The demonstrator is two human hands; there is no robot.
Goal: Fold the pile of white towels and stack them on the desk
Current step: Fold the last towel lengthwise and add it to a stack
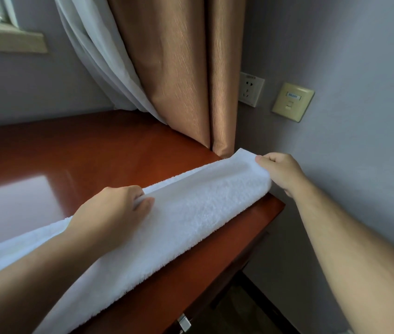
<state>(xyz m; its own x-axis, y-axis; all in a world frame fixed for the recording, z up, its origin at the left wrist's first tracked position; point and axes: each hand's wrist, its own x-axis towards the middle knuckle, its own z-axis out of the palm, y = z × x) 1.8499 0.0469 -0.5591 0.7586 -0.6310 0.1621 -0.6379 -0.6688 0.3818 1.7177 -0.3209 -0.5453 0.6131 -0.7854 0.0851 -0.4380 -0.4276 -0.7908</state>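
Observation:
A white terry towel (191,213) lies folded lengthwise in a long strip across the reddish-brown desk (94,155), running from the lower left to the desk's far right corner. My left hand (111,210) pinches the towel's far edge near its middle, thumb on top. My right hand (282,172) grips the towel's end at the desk's right corner, lifting it slightly. The towel's near-left part runs under my left forearm and out of view.
A brown curtain (181,80) and a white sheer (99,63) hang down to the desk's back edge. A wall socket (250,89) and a beige wall plate (292,101) sit on the right wall. A metal drawer handle (184,323) shows below the desk front.

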